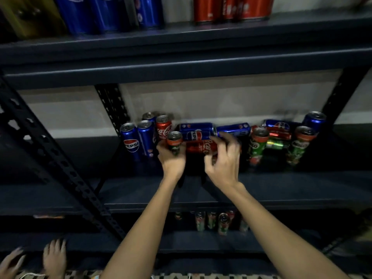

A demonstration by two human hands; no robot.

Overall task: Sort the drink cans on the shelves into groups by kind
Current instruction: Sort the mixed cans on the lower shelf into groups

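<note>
While the left hand (172, 159) grips an upright green-and-red Milo can (174, 144) from the front, fingers curled round its lower body, the right hand (222, 158) reaches with spread, half-curled fingers over a red Coca-Cola can (199, 147) lying on its side just beside the held can; whether its fingertips already touch that can or the blue one behind it cannot be told.

Step in hand, as judged: pulling the mixed cans out of the middle pile on the middle shelf (261, 190) so each kind can be stood with its own.

Items outward from the hands:
- Lying Pepsi cans (196, 132), stacked directly behind the Coca-Cola can; one more blue can on its side further right, at the right fingertips.
- Upright Coca-Cola can (163, 126), just left of the held Milo can.
- Upright Pepsi group (138, 137), left of that, near the shelf post.
- Two upright Milo cans (257, 146), right of the pile, with more cans lying between and behind them and one Pepsi standing at far right.
- Upper shelf: blue Pepsi cans (104, 13) and red cans (231, 9), already grouped apart.
- Lower shelf: a cluster of Milo cans (211, 220).
- Another person's hands (54, 256), bottom left.

Next move, as judged: carry the held Milo can rightward to the upright Milo pair, clear of the lying cans, which could roll once disturbed.
</note>
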